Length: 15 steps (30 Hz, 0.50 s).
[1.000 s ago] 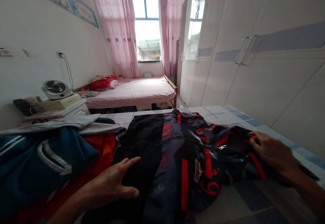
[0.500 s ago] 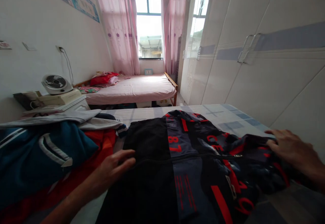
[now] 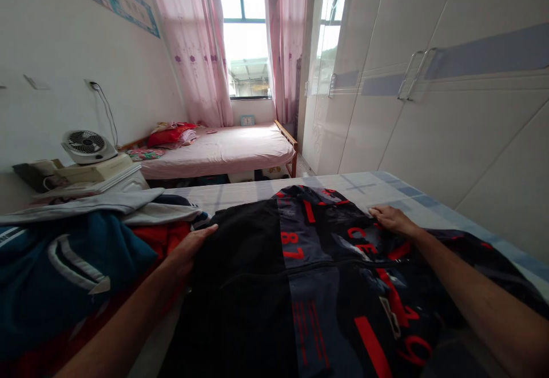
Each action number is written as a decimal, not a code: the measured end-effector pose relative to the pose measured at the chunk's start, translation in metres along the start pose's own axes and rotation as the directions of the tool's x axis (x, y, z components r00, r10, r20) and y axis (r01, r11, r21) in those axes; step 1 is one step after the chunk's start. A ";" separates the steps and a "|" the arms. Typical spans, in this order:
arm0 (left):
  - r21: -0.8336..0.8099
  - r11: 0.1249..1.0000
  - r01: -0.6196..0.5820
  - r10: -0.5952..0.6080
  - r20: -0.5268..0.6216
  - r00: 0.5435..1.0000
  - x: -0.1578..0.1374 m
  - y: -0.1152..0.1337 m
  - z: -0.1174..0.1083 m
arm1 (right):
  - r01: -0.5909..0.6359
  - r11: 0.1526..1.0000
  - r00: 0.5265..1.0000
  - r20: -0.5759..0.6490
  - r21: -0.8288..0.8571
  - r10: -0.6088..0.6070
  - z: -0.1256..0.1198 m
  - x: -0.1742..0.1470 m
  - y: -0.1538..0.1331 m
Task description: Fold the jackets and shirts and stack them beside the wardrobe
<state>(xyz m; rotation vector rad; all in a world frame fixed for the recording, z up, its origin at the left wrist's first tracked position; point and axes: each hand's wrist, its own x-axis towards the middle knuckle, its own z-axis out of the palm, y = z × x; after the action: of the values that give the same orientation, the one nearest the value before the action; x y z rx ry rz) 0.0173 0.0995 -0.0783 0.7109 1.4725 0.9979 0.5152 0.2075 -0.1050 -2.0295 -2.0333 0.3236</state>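
Observation:
A black and dark grey jacket with red numbers, letters and bars lies spread flat, its front zipper running across it. My left hand is closed at the jacket's left edge, near the far corner; its thumb shows, and its other fingers are mostly hidden. On the far side, my right hand pinches the jacket's edge near the shoulder, with the fingers pressed together. The right forearm crosses over the jacket's sleeve.
The jacket lies on a bed with a checked sheet. At left is a pile of clothes in teal, red and grey. Beyond stand a small fan on a cabinet, a pink bed and a white wardrobe at right.
My right hand has moved left from the sleeve to the jacket's far edge and closed there. My left hand has shifted slightly left and away, to the left edge. The sleeve lies more spread out.

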 end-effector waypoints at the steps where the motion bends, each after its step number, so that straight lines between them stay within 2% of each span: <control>1: -0.008 1.000 0.003 -0.003 0.004 1.000 0.002 0.002 0.004 | -0.001 1.000 1.000 0.019 0.009 0.001 0.002 0.002 -0.002; 4: -0.048 0.999 -0.005 0.005 0.006 1.000 0.008 0.004 0.014 | 0.008 0.999 0.996 0.093 0.049 -0.013 0.001 0.000 -0.014; 6: -0.086 0.996 0.002 -0.001 0.014 1.000 0.012 0.005 0.016 | 0.010 0.980 0.994 0.103 0.197 -0.031 -0.006 -0.009 -0.023; 7: -0.102 0.995 0.017 -0.015 0.021 1.000 0.013 0.006 0.016 | 0.002 0.944 0.996 0.084 0.331 -0.031 -0.011 -0.014 -0.027; 8: -0.116 0.993 0.035 -0.031 0.030 0.999 0.012 0.009 0.014 | -0.009 0.872 0.998 0.053 0.489 -0.020 -0.018 -0.020 -0.030; 10: -0.144 0.988 0.062 -0.056 0.045 0.997 0.005 0.018 0.007 | -0.029 0.641 0.998 -0.012 0.767 0.058 -0.035 -0.032 -0.031; 12: -0.183 0.982 0.046 -0.039 0.046 0.998 -0.005 0.030 -0.003 | -0.024 0.443 0.985 -0.055 0.896 0.164 -0.050 -0.041 -0.027; 13: -0.196 0.981 0.005 -0.001 0.022 1.000 -0.010 0.036 -0.008 | -0.021 0.390 0.979 -0.060 0.921 0.195 -0.057 -0.044 -0.024; 15: -0.168 0.980 -0.107 0.101 -0.047 0.994 -0.014 0.049 -0.015 | -0.036 0.337 0.973 -0.043 0.941 0.225 -0.065 -0.043 -0.023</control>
<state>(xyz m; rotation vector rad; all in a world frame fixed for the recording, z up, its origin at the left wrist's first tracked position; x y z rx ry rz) -0.0004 0.1070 -0.0287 0.6529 1.3746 1.2085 0.5152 0.1633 -0.0374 -1.3282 -1.0372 1.0440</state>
